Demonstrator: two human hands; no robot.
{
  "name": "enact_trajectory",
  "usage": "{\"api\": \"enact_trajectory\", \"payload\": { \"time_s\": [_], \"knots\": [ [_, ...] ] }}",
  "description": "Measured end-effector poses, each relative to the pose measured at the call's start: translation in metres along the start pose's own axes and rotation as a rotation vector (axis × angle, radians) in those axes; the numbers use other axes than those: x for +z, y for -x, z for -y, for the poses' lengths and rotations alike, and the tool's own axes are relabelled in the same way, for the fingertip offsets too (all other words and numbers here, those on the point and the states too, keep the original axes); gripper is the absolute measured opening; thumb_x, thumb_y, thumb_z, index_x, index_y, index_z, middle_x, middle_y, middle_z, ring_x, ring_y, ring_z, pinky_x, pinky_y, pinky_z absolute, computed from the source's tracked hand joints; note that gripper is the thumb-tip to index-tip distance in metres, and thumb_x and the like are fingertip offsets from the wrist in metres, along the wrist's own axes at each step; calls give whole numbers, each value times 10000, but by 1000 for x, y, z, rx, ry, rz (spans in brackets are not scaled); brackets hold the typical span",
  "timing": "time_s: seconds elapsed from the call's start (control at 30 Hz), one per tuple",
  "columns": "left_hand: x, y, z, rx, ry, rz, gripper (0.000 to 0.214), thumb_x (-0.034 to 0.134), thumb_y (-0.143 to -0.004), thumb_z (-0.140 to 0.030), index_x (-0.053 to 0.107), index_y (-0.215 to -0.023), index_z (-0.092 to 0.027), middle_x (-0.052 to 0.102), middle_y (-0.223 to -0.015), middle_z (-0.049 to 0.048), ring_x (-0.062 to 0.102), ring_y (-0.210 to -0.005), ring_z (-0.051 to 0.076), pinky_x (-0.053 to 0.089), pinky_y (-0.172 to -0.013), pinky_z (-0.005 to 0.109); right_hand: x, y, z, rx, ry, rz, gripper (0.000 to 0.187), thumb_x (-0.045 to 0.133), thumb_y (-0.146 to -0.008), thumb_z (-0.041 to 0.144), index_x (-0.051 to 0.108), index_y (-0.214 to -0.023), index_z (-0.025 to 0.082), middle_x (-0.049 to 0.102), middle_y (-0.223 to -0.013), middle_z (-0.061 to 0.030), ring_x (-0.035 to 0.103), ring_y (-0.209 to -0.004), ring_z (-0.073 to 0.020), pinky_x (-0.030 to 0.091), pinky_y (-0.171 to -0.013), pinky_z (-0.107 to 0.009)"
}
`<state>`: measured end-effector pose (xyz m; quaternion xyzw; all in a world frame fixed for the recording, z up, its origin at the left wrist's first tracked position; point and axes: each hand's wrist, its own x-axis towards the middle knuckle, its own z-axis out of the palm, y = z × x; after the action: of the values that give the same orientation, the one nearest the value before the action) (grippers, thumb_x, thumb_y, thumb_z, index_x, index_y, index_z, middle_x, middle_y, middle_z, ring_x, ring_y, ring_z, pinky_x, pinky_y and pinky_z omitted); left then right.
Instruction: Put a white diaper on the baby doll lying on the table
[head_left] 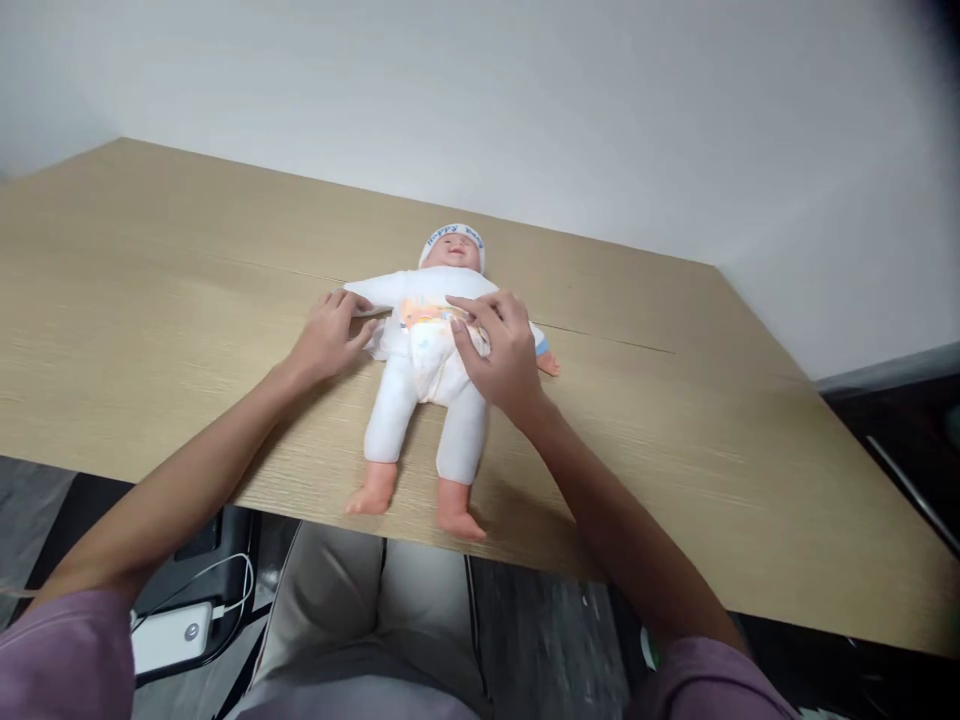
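A plain pale wall (480, 100) fills the top of the frame and runs down the right side. Below it, a light wood-grain table (187, 270) spans the picture from the left edge to the lower right, with a thin dark line crossing its middle. Grey flooring (547, 630) shows at bottom centre, beside light trousers (420, 590) on the person's legs. At lower left is a black padded surface (202, 560), and a dark area with a pale bar (911, 490) lies at the right edge.

The doll (442, 284) lies face up on the table near the centre of the frame, head towards the top and bare feet near the table's front edge. Its white suit covers the body, arms and legs. A white diaper (431, 365) with a coloured printed band encloses its hips over the suit, a translucent side flap reaching out to the left.

The right hand (506, 355) is over the diaper's right part, thumb and index finger parted; it blocks the view of that side and part of the doll's arm. The left hand (330, 330) is beside the flap and the doll's sleeve, thumb and fingers apart, the thumb near the flap. Purple sleeves (67, 655) fill both bottom corners.

A white power bank (172, 637) rests on the black surface, a white cable (250, 575) plugged into its end. A white cap (454, 232) with blue lettering fits around the doll's head.
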<state>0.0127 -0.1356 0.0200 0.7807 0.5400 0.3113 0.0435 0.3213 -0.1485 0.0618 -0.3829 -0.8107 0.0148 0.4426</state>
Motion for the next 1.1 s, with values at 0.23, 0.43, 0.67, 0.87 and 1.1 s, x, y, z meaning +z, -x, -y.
{"api": "enact_trajectory", "payload": {
  "time_s": [0.23,0.43,0.67,0.87,1.1],
  "knots": [
    [-1,2,6,-114,-91,190,316,739,-953,-521,663,-944,-215,755,-1095,166,659,-1144,398,526,-1043,538,29,-41,16,-15,14,321,388,683,-1057,329,734,-1424,212,709,-1118,-104,645,-1092,-331,540,-1049,-504],
    [-15,-11,7,-307,291,252,362,668,-952,-498,589,-724,-229,574,-708,20,531,-715,215,426,-732,352,39,-40,7,26,8,352,520,705,-1023,360,682,-1519,208,716,-1109,-104,639,-1088,-349,533,-1062,-535],
    [-19,-36,-41,-337,653,185,396,680,-999,-437,575,-692,-210,539,-690,-8,453,-687,158,407,-735,325,40,-41,5,123,-43,383,756,732,-1007,403,537,-1706,190,733,-1140,-109,671,-1114,-358,549,-1087,-562],
    [3,-58,-66,-165,823,249,423,594,-1097,-502,633,-805,-199,621,-818,40,542,-766,191,448,-747,342,45,-43,2,124,-40,368,677,618,-1085,370,527,-1714,138,780,-1283,-171,684,-1184,-374,536,-1124,-550],
    [37,-48,-39,-179,890,4,475,748,-1004,-660,564,-1143,-245,541,-872,-19,488,-744,163,406,-688,292,44,-45,1,179,-83,343,533,502,-1102,238,591,-1626,200,789,-1210,-121,695,-1104,-306,544,-1047,-460]
  ]
}}
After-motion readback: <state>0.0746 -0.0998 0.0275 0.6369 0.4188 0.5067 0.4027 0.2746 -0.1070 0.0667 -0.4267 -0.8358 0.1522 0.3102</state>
